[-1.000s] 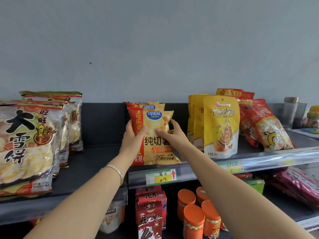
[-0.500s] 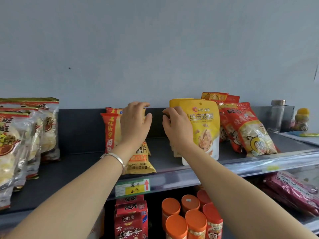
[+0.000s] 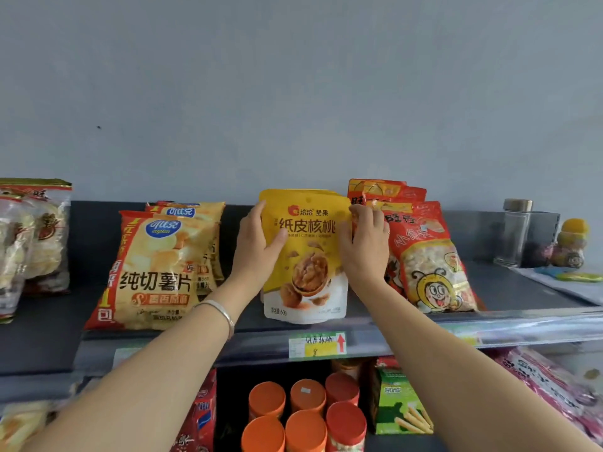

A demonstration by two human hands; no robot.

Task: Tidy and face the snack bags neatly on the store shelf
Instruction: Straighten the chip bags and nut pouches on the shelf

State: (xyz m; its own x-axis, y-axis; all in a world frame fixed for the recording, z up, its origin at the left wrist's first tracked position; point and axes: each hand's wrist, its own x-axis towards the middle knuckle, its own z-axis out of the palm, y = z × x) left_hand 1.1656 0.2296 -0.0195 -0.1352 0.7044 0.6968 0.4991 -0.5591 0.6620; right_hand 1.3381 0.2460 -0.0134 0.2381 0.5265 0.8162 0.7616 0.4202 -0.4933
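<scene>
Pouch (image 3: 308, 265) (yellow, long axis vertical) stands upright at the shelf (image 3: 509, 326) front, squarely between the hands: left hand (image 3: 253, 247) grips its left edge, right hand (image 3: 365, 252) its right edge; both equally near.

The stand-up foil walnut pouch (image 3: 306, 256) is yellow fading to white, the puffy crisp bag (image 3: 153, 272) orange-yellow with a red stripe, the shelf (image 3: 45, 334) dark grey.

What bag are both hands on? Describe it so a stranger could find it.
On the upper shelf, between the chip bags and the red bags, stands the yellow pouch. The left hand and right hand hold its sides. Only it is plain yellow, with a walnut pictured above a white base.
</scene>
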